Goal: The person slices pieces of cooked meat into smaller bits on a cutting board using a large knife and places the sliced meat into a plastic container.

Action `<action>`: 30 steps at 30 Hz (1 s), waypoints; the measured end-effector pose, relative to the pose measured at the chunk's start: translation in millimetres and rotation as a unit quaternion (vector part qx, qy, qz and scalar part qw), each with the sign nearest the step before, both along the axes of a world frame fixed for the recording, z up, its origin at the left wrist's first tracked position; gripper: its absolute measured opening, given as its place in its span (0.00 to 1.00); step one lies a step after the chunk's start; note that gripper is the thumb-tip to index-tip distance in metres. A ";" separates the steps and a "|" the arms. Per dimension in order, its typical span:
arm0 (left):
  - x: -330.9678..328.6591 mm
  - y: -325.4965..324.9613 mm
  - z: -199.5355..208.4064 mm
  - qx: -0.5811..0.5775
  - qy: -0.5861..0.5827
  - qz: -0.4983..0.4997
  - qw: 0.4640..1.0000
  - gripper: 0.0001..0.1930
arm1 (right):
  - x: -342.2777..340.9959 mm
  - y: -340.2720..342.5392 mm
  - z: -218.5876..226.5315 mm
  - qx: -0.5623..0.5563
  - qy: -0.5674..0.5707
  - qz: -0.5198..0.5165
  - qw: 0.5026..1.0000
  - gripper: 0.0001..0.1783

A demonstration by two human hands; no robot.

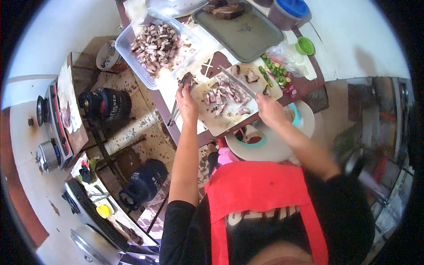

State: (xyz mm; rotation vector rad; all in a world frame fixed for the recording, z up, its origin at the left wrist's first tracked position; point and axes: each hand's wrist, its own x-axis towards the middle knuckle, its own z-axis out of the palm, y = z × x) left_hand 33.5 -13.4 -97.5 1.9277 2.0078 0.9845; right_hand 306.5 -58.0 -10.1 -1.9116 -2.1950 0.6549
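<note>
My right hand (268, 110) is closed round the handle of a knife (240, 83), its long blade slanting up and left over the white cutting board (213, 125). Chopped pieces of cooked meat (225, 95) lie in a loose heap on the board under the blade. At the board's left edge, my left hand (187, 105) grips a dark-crusted piece of meat (188, 79) at its fingertips. Beside that wrist, a slim metal utensil, seemingly tongs (173, 115), lies at the table edge. A few larger meat pieces (251, 77) rest at the board's far side.
Beyond my left hand stands a clear plastic tub (125, 42) of chopped meat. A grey tray (245, 46) with dark meat (229, 11) lies at the back. Cut green citrus or chillies (277, 70) sit right of the board, near a green cup (304, 46). A round stool (304, 128) stands below the table.
</note>
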 end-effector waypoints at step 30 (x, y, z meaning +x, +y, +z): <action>62.0 4.2 51.2 -0.016 -0.062 -0.097 0.993 0.11 | -14.5 -27.5 -21.2 -0.034 -0.046 -0.031 0.998 0.11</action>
